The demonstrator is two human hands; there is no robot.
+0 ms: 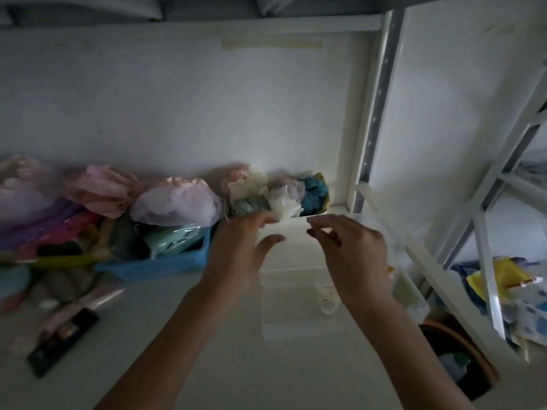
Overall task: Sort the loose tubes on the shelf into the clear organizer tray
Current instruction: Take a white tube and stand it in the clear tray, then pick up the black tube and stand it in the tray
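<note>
Hands over clear organizer tray point(291, 294): left hand point(239, 247) and right hand point(352, 250) both spread wide, holding nothing. One tube point(327, 300) lay inside tray. Risk: dim light, transparent walls; fingers could knock tray, tipping tube.

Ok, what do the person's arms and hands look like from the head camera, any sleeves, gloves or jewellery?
Both forearms are bare right to the bottom edge of the frame: no sleeves in view. The left hand and right hand wear no gloves, and no rings, bracelets or watch show. The nails on the right hand look dark, possibly polished; the dim light and blur make it hard to say more.
</note>
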